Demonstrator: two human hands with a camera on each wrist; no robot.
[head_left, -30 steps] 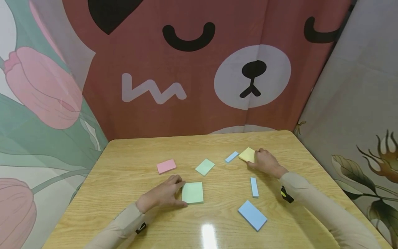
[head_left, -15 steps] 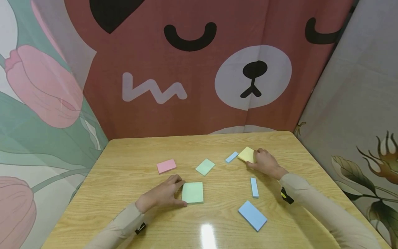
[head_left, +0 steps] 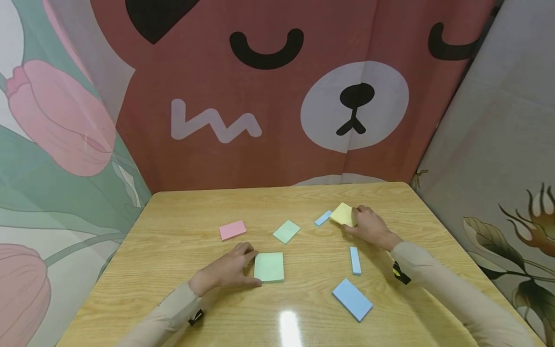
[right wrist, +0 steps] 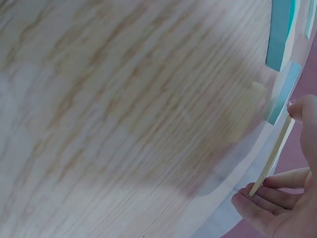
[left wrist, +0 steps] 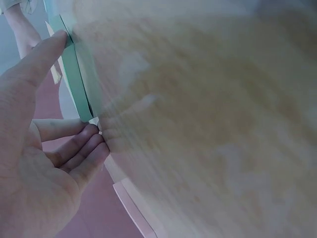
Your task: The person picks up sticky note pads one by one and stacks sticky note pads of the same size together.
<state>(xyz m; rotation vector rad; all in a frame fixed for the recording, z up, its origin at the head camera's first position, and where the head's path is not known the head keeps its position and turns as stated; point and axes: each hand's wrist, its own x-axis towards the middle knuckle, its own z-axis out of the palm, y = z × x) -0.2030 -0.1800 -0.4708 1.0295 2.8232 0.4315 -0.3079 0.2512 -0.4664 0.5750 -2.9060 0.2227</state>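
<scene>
In the head view my left hand [head_left: 230,270] spans the left edge of a large square green sticky note pad [head_left: 269,267], which lies on the table. The left wrist view has the thumb at one end of the green pad [left wrist: 75,74] and fingertips at the other. My right hand [head_left: 370,225] holds a yellow sticky note pad [head_left: 342,215] at the far right. Seen from the right wrist, thumb and fingers pinch the yellow pad [right wrist: 271,154] by opposite edges, raised off the table. Just left of it lies a narrow light-blue pad [head_left: 323,218].
On the wooden table [head_left: 182,212] lie a pink pad [head_left: 232,230], a smaller green pad [head_left: 286,232], a second narrow blue pad [head_left: 355,260] and a larger blue pad [head_left: 352,300]. A printed bear curtain [head_left: 269,159] hangs behind the table's back edge.
My right hand has shifted slightly left and away with the yellow pad, which now sits closer to the narrow blue pad in the head view. The left hand stays at the green pad.
</scene>
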